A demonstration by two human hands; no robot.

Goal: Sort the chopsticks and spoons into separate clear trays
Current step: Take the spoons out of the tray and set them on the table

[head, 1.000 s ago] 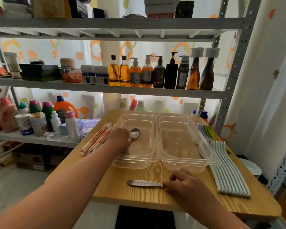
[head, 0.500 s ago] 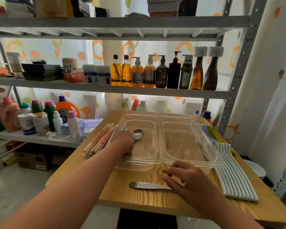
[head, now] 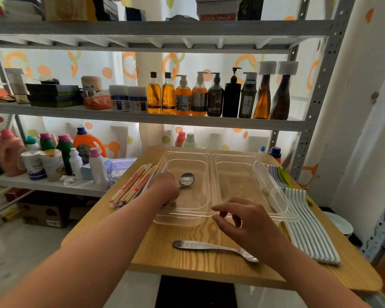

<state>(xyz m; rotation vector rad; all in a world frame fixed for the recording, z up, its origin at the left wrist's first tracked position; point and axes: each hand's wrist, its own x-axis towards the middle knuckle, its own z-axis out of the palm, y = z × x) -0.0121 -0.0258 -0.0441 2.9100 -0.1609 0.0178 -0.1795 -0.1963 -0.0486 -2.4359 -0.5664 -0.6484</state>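
Two clear trays stand side by side on the wooden table (head: pixel 187 263). My left hand (head: pixel 164 188) reaches into the left tray (head: pixel 200 156) and holds the handle of a metal spoon (head: pixel 187 179), whose bowl lies on the tray floor. The right tray (head: pixel 273 187) holds nothing. My right hand (head: pixel 247 221) hovers above the table's front with fingers loosely spread, holding nothing. Below it a second metal spoon (head: pixel 207 246) lies flat on the wood, bowl to the right. A bundle of chopsticks (head: pixel 133 185) lies left of the trays.
Several white spoons (head: pixel 309 227) lie in a row along the table's right edge, with coloured ones (head: pixel 280 176) behind them. Shelves with bottles (head: pixel 200 96) stand behind the table. Detergent bottles (head: pixel 85 145) fill the lower shelf at left.
My right hand has let go of the spoon on the table and lifted up toward the trays. My left hand stays in the left tray with its spoon.
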